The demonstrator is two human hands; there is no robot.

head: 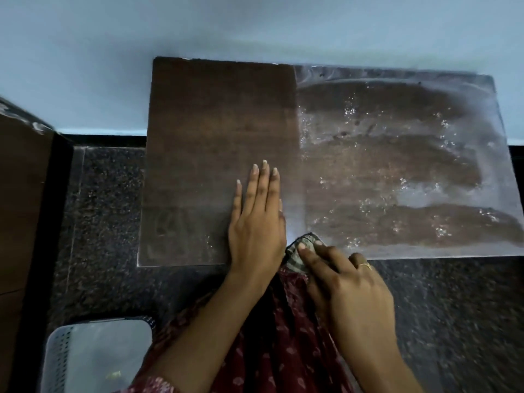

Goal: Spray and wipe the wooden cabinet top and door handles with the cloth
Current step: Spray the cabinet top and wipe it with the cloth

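A: Evidently the left hand (pixel 256 219) is laid flat on the top (pixel 221 131), fingers straight and together, nothing gripped. Why would it be put there?

B: It is judged to be a brace. Weight is taken on the near edge, on the dark side, so that the body is steadied while the other hand works.

A: And the right hand (pixel 344 282)?

B: It is closed over the cloth (pixel 302 251), which is bunched under the fingertips (pixel 303 247) right at the front edge, just beside the left wrist. Only a small striped fold is seen; the rest is hidden under the hand. A ring (pixel 365 266) is worn on 1 finger.

A: Why so near the edge?

B: A stroke is probably being begun or ended there; which cannot be told.

A: How is the top looking?

B: 2 halves are made out. The left half is dark, even and dull. The right half is covered with a pale film, broken by broad dark bands running across it, with bright droplets scattered throughout. The far edge and right corner are palest.

A: So the wiping is unfinished?

B: It is judged so. No handles and no spray bottle are seen from this angle.

A: Anything else?

B: A perforated basket (pixel 61 355) is set on the speckled floor (pixel 113 222), lower left.
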